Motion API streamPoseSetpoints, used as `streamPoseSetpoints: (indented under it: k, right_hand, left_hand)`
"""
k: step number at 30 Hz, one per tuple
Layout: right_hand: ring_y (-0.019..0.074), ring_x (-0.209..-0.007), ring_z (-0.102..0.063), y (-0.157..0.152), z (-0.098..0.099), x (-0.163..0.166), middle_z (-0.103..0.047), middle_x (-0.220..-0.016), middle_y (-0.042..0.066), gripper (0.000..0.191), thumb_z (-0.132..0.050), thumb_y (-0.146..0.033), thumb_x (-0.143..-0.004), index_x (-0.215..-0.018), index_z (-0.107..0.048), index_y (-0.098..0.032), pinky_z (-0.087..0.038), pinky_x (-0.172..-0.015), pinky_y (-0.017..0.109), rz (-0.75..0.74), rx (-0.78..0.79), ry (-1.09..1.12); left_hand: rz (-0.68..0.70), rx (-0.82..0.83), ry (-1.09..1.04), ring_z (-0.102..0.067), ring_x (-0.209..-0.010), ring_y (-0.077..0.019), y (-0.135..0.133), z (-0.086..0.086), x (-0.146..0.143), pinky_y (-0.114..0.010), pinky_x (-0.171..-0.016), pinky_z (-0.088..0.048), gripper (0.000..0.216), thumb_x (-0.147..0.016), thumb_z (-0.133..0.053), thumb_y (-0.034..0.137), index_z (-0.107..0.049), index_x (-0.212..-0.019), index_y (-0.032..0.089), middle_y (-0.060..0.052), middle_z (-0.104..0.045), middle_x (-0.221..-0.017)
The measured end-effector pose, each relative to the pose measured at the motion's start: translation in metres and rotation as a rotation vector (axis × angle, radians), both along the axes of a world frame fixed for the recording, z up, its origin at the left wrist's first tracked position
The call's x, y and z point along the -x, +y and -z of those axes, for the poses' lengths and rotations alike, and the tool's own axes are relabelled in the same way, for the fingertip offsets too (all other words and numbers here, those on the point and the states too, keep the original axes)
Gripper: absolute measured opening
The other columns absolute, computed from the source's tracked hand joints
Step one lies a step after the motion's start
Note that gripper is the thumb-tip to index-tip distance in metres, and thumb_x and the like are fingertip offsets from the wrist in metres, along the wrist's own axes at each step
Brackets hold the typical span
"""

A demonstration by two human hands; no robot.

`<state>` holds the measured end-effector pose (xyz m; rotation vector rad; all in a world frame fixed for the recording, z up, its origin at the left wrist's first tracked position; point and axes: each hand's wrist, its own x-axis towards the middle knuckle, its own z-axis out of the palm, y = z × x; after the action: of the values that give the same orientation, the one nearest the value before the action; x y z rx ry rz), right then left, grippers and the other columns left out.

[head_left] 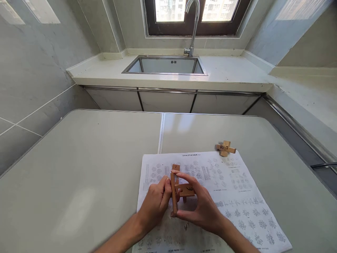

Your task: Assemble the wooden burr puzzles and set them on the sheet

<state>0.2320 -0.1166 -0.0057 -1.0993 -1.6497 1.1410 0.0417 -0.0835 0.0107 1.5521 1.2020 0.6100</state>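
Note:
Over the printed sheet (247, 200), my left hand (156, 198) is closed on a partly joined wooden burr puzzle (186, 190), with a dark mark on one block. My right hand (201, 207) spans a long wooden stick (174, 196) that stands nearly upright against the puzzle's near left side. Its thumb is at the stick's lower end and its forefinger at the top. Another wooden block (176, 167) sticks up behind the fingertips. My fingers hide part of the joints, so I cannot tell how the blocks lock.
A cross-shaped joined wooden puzzle (225, 148) lies at the sheet's far right corner. The pale table (79, 158) has a seam down its middle. Beyond it are a counter (226, 70), a sink (163, 74) and a tall faucet (195, 28) below a window.

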Motion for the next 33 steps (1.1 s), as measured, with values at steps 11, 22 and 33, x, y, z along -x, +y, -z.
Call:
streamPoseSetpoints:
  k: [11, 22, 33]
  right_hand:
    - [0.0372, -0.144, -0.057, 0.003, 0.005, -0.001, -0.039, -0.169, 0.015, 0.102, -0.091, -0.037, -0.083, -0.163, -0.027, -0.038, -0.062, -0.104, 0.051, 0.071, -0.145, -0.093]
    - [0.0371, -0.127, -0.061, 0.010, 0.012, 0.003, -0.058, -0.140, 0.015, 0.037, -0.071, -0.014, -0.093, -0.126, -0.064, -0.030, -0.061, -0.101, 0.060, 0.149, -0.263, -0.386]
    - [0.0402, -0.156, -0.037, 0.011, 0.016, 0.002, -0.044, -0.165, 0.014, 0.024, -0.073, -0.022, -0.094, -0.114, -0.061, -0.026, -0.048, -0.118, 0.067, 0.174, -0.261, -0.492]
  left_hand:
    - [-0.143, -0.036, -0.043, -0.051, -0.062, -0.0176, 0.007, 0.001, 0.005, -0.031, -0.062, -0.044, 0.051, -0.110, -0.028, 0.061, -0.050, -0.083, 0.024, 0.000, -0.057, -0.071]
    - [-0.339, 0.313, -0.542, -0.027, -0.049, -0.0056, 0.018, -0.004, 0.007, -0.018, -0.045, -0.032, 0.054, -0.099, -0.056, 0.073, -0.040, -0.086, 0.023, 0.010, -0.033, -0.068]
    - [-0.265, 0.297, -0.574, -0.057, -0.059, -0.0079, 0.025, -0.011, 0.010, -0.020, -0.049, -0.039, 0.042, -0.097, -0.070, 0.059, -0.061, -0.102, 0.018, -0.002, -0.065, -0.090]
